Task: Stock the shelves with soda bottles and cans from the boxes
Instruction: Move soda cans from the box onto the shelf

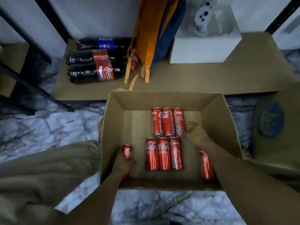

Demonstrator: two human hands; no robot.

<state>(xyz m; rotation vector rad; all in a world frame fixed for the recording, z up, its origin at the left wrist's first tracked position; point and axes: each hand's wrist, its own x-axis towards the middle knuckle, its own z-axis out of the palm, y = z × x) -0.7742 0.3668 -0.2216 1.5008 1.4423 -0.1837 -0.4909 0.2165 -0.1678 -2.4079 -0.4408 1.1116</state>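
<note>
Low in the frame, the left hand (123,163) is wrapped round a red Coca-Cola can (127,151) in the cardboard box (227,120). The right hand (196,133), fingers spread, is just beside the top row of cans (168,122). Higher up, soda bottles (97,65) lie on the shelf (211,75) beside an orange bag (155,30).

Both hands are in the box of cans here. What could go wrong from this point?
1. The left hand grips the held can by its lower end; it may slip when lifted.
2. The right hand reaches, fingers spread, for the far row of cans, which lie on their sides; a nudge could roll them.
3. The orange bag straps trail across the bottom shelf and might snag cans placed there.
</note>
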